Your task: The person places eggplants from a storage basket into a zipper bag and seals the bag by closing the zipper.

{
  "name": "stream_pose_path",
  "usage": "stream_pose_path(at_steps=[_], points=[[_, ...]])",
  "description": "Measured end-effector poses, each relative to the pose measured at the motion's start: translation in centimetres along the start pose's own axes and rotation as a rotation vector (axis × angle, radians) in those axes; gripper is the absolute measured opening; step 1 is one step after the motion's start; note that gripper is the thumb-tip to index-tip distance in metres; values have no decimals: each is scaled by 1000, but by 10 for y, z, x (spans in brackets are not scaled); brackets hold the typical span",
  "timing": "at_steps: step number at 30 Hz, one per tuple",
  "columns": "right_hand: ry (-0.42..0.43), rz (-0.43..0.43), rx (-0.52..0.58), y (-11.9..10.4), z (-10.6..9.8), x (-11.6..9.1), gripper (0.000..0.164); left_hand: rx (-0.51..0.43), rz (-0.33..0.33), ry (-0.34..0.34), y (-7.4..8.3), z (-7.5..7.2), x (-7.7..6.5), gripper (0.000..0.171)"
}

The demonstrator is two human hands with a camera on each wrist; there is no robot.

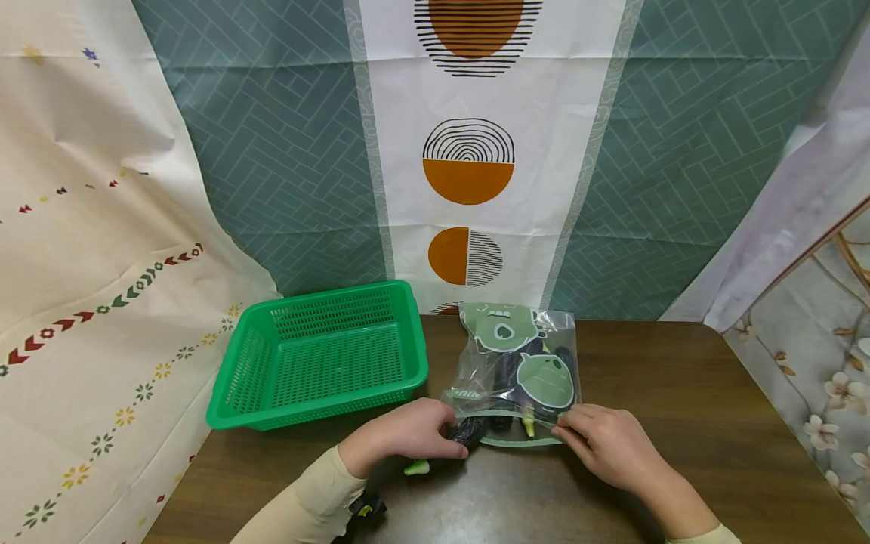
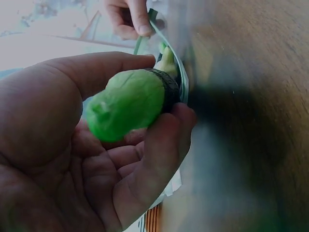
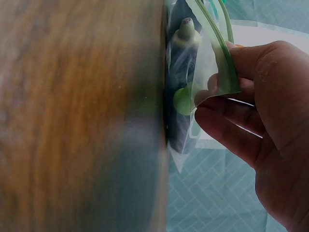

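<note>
My left hand (image 1: 424,429) grips a dark eggplant (image 1: 470,432) with a bright green stem end (image 2: 126,105), thumb on one side and fingers on the other. The eggplant's far end is in the mouth of a clear zip bag (image 1: 467,374) printed with green shapes. At the bag's right corner, my right hand (image 1: 607,444) pinches the green-edged opening (image 3: 219,53) between thumb and fingers. Several dark eggplants lie inside the bag; one pale stem (image 1: 529,423) points toward the opening. The bag lies flat on the brown table (image 1: 652,370).
A green perforated basket (image 1: 416,332) stands left of the bag, near the back of the table. Behind the table hangs a patterned cloth (image 1: 299,151), with a cream cloth (image 1: 88,264) along the left side. Floral fabric (image 1: 822,408) borders the right edge.
</note>
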State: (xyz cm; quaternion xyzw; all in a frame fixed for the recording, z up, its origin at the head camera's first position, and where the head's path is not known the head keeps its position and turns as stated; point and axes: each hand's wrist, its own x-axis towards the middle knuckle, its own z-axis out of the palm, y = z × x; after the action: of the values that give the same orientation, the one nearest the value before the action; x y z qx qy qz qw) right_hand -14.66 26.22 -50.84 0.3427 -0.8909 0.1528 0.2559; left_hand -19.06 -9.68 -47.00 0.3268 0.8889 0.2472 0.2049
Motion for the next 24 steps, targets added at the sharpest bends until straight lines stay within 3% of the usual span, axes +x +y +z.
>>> stream_pose_path(at_steps=[9,18,24], points=[[3,-7,0,1,0,0,25,-12,-75,22,-1,5,1,57],[8,-11,-2,0,-1,0,25,-41,-207,-36,5,6,-3,65],[5,-12,-2,0,-1,0,24,-122,-227,-64,6,6,-4,63]])
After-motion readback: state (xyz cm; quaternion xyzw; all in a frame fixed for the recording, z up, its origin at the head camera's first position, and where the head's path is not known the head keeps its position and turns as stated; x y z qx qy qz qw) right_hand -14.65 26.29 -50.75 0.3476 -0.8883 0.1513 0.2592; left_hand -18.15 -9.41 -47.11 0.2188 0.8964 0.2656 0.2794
